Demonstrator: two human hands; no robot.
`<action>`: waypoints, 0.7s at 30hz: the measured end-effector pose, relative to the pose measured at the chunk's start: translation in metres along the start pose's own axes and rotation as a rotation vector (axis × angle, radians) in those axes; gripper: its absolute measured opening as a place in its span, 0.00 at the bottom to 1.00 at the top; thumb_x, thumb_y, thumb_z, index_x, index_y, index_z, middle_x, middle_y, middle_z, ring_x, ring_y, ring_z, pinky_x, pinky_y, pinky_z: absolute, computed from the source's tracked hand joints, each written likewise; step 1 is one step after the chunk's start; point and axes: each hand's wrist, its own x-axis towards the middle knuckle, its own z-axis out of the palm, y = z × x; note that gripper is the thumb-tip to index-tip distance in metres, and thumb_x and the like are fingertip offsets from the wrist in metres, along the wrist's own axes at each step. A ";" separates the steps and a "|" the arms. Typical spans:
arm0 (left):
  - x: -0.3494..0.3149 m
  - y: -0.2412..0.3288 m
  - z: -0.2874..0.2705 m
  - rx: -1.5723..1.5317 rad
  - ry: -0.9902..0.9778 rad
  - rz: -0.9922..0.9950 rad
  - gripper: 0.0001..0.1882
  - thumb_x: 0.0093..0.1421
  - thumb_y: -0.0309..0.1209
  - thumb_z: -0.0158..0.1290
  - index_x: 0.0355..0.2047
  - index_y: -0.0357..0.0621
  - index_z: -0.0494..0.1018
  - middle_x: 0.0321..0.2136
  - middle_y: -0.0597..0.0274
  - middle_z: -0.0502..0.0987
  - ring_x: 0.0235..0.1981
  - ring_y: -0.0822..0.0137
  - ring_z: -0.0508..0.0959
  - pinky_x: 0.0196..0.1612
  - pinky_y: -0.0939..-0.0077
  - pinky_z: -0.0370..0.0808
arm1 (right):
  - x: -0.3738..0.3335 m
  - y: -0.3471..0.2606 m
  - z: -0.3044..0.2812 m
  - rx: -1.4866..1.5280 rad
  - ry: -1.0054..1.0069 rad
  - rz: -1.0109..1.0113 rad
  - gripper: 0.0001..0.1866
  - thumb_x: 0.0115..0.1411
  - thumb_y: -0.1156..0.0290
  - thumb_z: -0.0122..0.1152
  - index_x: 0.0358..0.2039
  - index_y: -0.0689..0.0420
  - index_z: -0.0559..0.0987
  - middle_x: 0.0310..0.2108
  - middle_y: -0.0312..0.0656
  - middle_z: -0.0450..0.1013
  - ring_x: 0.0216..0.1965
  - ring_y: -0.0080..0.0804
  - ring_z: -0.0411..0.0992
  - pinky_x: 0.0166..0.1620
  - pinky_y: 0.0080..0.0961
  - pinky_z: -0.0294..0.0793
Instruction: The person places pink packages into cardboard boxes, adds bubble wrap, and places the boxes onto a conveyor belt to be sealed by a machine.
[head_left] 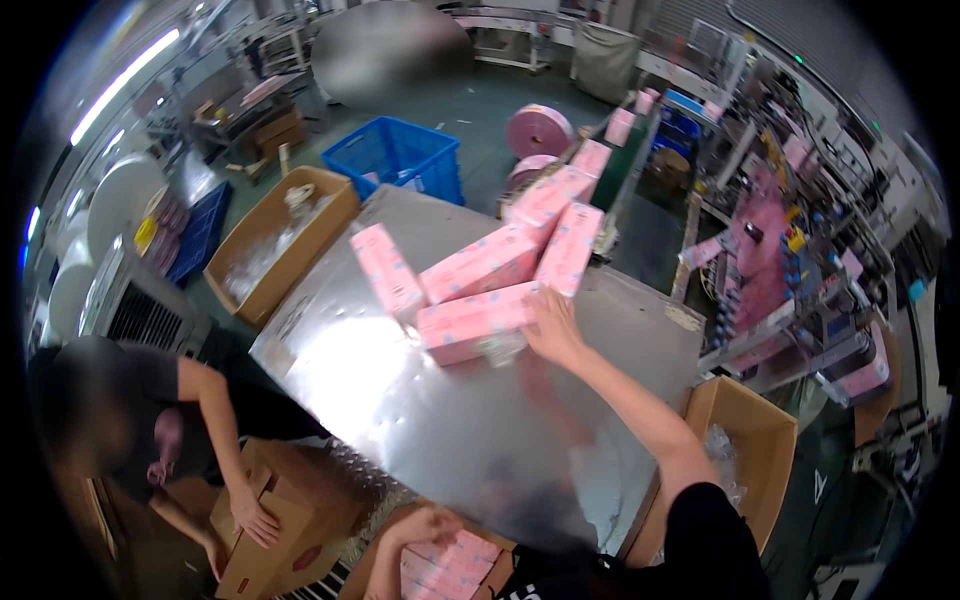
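The front pack [475,318], a long pink block with pale blue patches, lies crosswise on the metal table [480,430], its right end angled slightly away. Just behind it, the similarly patterned middle pack [480,264] slants up rightward, while the left pack [385,268] and right pack [570,245] slant outward on either side. More pink packs [455,567] sit close together below the table's near edge.
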 end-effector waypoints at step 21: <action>0.127 0.207 -0.102 1.128 1.011 0.269 0.49 0.54 0.47 0.61 0.68 0.39 0.49 0.63 0.38 0.58 0.63 0.40 0.61 0.60 0.50 0.63 | -0.094 0.088 -0.078 0.188 -0.167 0.710 0.53 0.41 0.79 0.69 0.67 0.54 0.52 0.70 0.57 0.39 0.58 0.61 0.62 0.52 0.46 0.72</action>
